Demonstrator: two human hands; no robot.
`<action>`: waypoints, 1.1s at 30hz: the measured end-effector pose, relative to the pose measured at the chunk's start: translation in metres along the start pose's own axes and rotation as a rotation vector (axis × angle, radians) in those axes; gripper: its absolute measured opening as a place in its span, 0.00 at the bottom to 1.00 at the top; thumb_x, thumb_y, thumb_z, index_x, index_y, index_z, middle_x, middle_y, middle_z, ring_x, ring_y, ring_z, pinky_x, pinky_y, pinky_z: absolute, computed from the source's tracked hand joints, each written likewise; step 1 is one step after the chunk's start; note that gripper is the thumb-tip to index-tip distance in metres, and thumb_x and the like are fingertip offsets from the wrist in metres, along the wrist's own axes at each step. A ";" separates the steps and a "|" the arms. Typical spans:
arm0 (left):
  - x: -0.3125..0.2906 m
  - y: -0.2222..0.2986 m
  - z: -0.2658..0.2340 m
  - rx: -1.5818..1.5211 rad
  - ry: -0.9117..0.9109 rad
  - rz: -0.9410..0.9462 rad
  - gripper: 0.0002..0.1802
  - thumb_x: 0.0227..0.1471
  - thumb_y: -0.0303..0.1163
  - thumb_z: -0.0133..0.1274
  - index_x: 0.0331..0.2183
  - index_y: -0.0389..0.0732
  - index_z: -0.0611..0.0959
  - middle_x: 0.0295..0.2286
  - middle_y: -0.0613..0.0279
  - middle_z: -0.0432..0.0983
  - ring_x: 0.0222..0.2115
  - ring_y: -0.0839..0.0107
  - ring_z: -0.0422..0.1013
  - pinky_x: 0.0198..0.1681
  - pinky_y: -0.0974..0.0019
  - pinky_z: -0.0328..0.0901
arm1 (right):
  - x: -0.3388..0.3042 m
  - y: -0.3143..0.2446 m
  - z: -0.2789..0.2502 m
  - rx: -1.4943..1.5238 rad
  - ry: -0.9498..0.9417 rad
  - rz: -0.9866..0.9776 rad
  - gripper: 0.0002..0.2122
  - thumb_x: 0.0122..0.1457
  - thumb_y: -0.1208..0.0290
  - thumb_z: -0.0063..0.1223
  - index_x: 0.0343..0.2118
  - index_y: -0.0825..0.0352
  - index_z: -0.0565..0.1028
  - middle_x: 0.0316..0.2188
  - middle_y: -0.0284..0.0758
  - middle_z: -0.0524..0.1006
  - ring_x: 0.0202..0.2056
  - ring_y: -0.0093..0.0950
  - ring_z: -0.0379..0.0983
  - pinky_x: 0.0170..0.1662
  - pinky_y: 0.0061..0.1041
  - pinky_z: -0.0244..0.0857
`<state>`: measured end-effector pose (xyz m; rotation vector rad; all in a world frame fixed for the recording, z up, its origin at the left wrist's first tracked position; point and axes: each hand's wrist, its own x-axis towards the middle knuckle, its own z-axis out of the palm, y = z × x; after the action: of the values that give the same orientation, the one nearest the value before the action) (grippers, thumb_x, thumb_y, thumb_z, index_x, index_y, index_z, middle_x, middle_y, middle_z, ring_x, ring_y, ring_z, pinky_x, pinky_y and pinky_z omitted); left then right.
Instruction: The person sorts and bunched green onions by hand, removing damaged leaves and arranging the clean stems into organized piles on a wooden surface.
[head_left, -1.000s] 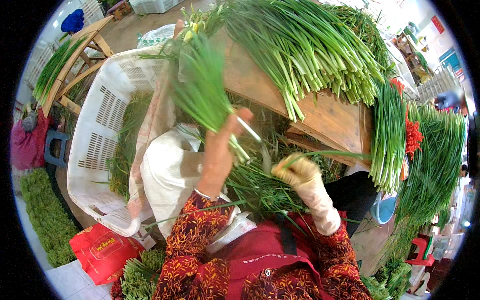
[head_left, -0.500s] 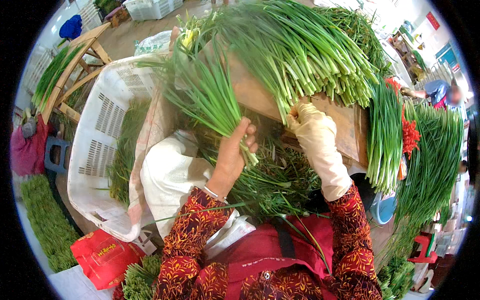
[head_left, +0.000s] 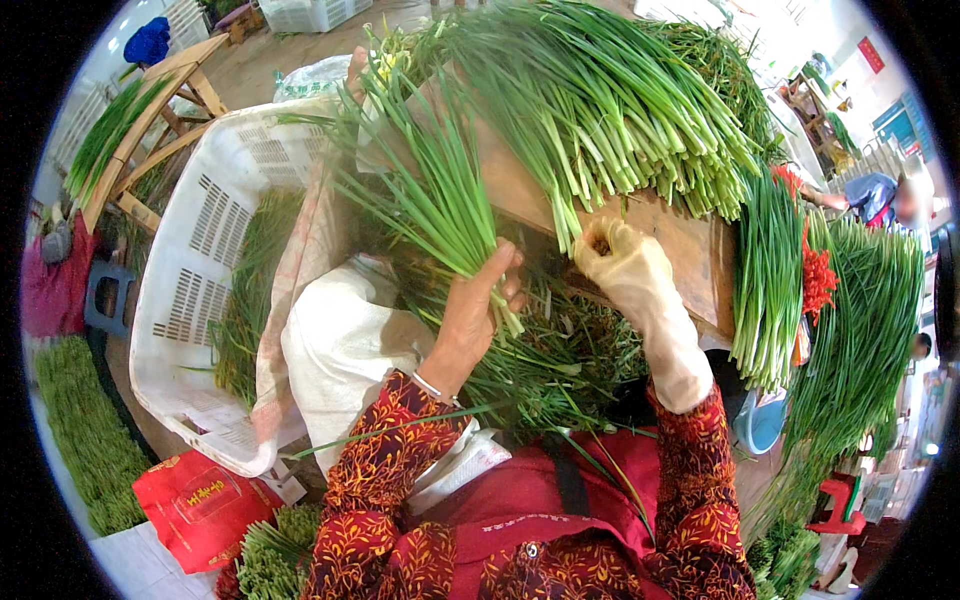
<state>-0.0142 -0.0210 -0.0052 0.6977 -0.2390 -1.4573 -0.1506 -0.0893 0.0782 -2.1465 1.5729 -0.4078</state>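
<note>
My bare left hand (head_left: 472, 310) is closed round the lower stalks of a bunch of garlic chives (head_left: 450, 205). Their leaves fan up and to the left, and the pale cut ends stick out below my fist. In a pale rubber glove, my right hand (head_left: 625, 262) is curled in a pinch at the stalk ends of a few chives. These hang off the near side of a large pile of garlic chives (head_left: 640, 115), which lies on a wooden board (head_left: 690, 240). Loose trimmings (head_left: 560, 360) lie heaped below my hands.
A white plastic crate (head_left: 185, 290) with greens inside stands at left, beside a white sack (head_left: 350, 330). Tied chive bundles (head_left: 765, 290) with red ties (head_left: 820, 270) stand at right, above a blue bucket (head_left: 762, 422). A red bag (head_left: 200, 510) sits lower left. Another person (head_left: 880, 200) is at far right.
My left hand and its bunch have shifted slightly right and down. My right hand has moved a little lower, its fingers still curled at the stalk ends.
</note>
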 end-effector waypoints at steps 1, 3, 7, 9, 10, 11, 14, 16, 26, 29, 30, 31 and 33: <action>0.000 0.000 0.000 0.008 0.015 0.005 0.11 0.46 0.35 0.51 0.31 0.44 0.69 0.25 0.69 0.65 0.18 0.83 0.57 0.17 0.78 0.56 | -0.009 -0.002 -0.003 0.094 -0.142 -0.051 0.11 0.46 0.61 0.50 0.22 0.64 0.71 0.20 0.39 0.74 0.22 0.34 0.71 0.27 0.28 0.64; -0.001 0.001 0.003 0.028 0.040 0.008 0.11 0.46 0.35 0.51 0.31 0.44 0.69 0.25 0.69 0.66 0.17 0.83 0.57 0.17 0.77 0.56 | -0.027 -0.003 -0.009 0.284 -0.420 -0.143 0.13 0.47 0.59 0.51 0.23 0.66 0.71 0.22 0.39 0.74 0.23 0.33 0.71 0.29 0.26 0.64; 0.003 -0.001 -0.003 0.001 0.048 0.008 0.11 0.45 0.35 0.52 0.32 0.43 0.70 0.25 0.68 0.67 0.17 0.82 0.57 0.17 0.77 0.55 | -0.007 -0.006 0.014 -0.069 0.174 -0.191 0.13 0.43 0.59 0.55 0.26 0.64 0.71 0.20 0.36 0.73 0.23 0.33 0.70 0.28 0.28 0.63; 0.003 -0.001 0.001 -0.007 0.016 0.028 0.11 0.45 0.34 0.52 0.32 0.43 0.70 0.26 0.68 0.67 0.17 0.82 0.57 0.17 0.77 0.55 | 0.011 0.008 0.022 -0.152 0.304 -0.253 0.12 0.43 0.61 0.55 0.26 0.63 0.70 0.18 0.36 0.72 0.22 0.33 0.70 0.26 0.29 0.62; 0.004 -0.001 0.000 -0.024 0.023 0.026 0.11 0.45 0.34 0.52 0.32 0.43 0.70 0.26 0.68 0.67 0.17 0.83 0.57 0.17 0.77 0.55 | 0.014 0.010 0.024 -0.141 0.284 -0.231 0.12 0.43 0.62 0.55 0.27 0.63 0.71 0.18 0.36 0.72 0.22 0.33 0.70 0.26 0.29 0.62; 0.002 -0.001 -0.001 -0.014 0.037 0.024 0.11 0.45 0.34 0.52 0.32 0.43 0.70 0.26 0.68 0.67 0.17 0.83 0.57 0.17 0.77 0.56 | 0.017 0.009 0.026 -0.127 0.256 -0.213 0.11 0.43 0.63 0.55 0.27 0.63 0.71 0.18 0.36 0.72 0.22 0.33 0.70 0.26 0.29 0.62; 0.001 0.001 -0.002 -0.011 0.047 0.018 0.11 0.45 0.35 0.53 0.31 0.43 0.70 0.26 0.68 0.67 0.17 0.83 0.57 0.16 0.78 0.56 | 0.025 0.014 0.021 -0.088 0.157 -0.069 0.08 0.46 0.64 0.50 0.24 0.63 0.71 0.18 0.37 0.73 0.22 0.33 0.71 0.26 0.28 0.63; 0.001 -0.001 -0.002 -0.017 0.026 0.015 0.11 0.45 0.34 0.53 0.31 0.43 0.70 0.25 0.68 0.67 0.17 0.83 0.57 0.16 0.78 0.56 | 0.019 0.018 0.011 -0.124 0.173 0.017 0.09 0.47 0.64 0.46 0.25 0.63 0.73 0.19 0.38 0.73 0.23 0.33 0.71 0.26 0.27 0.63; -0.004 0.001 0.004 0.004 -0.021 0.013 0.15 0.44 0.33 0.53 0.35 0.41 0.70 0.28 0.64 0.69 0.18 0.82 0.60 0.17 0.76 0.58 | -0.010 0.007 0.009 0.868 -0.125 0.202 0.08 0.52 0.68 0.49 0.32 0.66 0.72 0.15 0.25 0.70 0.13 0.10 0.55 0.16 0.09 0.47; -0.001 -0.003 0.003 -0.004 -0.055 -0.008 0.17 0.44 0.33 0.53 0.37 0.40 0.70 0.28 0.65 0.69 0.18 0.83 0.60 0.16 0.77 0.58 | -0.017 0.002 0.020 0.809 -0.242 0.196 0.10 0.51 0.65 0.50 0.32 0.65 0.72 0.14 0.26 0.70 0.14 0.12 0.57 0.17 0.10 0.49; -0.002 -0.003 0.002 -0.016 -0.053 -0.013 0.18 0.43 0.33 0.53 0.38 0.39 0.70 0.28 0.65 0.70 0.18 0.83 0.60 0.16 0.77 0.58 | -0.019 0.000 0.024 0.798 -0.254 0.205 0.10 0.51 0.65 0.51 0.32 0.65 0.72 0.14 0.26 0.69 0.14 0.12 0.57 0.17 0.11 0.50; -0.003 -0.001 0.000 0.028 -0.029 -0.016 0.17 0.43 0.33 0.53 0.38 0.39 0.71 0.28 0.65 0.71 0.18 0.83 0.60 0.16 0.77 0.59 | -0.021 -0.002 0.028 0.787 -0.266 0.214 0.10 0.51 0.65 0.51 0.32 0.66 0.72 0.14 0.26 0.69 0.14 0.12 0.58 0.18 0.11 0.50; -0.003 0.000 0.001 0.104 -0.007 -0.026 0.17 0.43 0.33 0.54 0.37 0.39 0.72 0.28 0.65 0.71 0.18 0.83 0.60 0.16 0.77 0.59 | -0.023 -0.002 0.030 0.749 -0.224 0.221 0.10 0.50 0.65 0.51 0.32 0.66 0.72 0.13 0.26 0.69 0.14 0.12 0.58 0.18 0.11 0.51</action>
<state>-0.0148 -0.0186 -0.0036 0.7822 -0.3135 -1.4808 -0.1412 -0.0617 0.0543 -1.3823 1.2433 -0.5517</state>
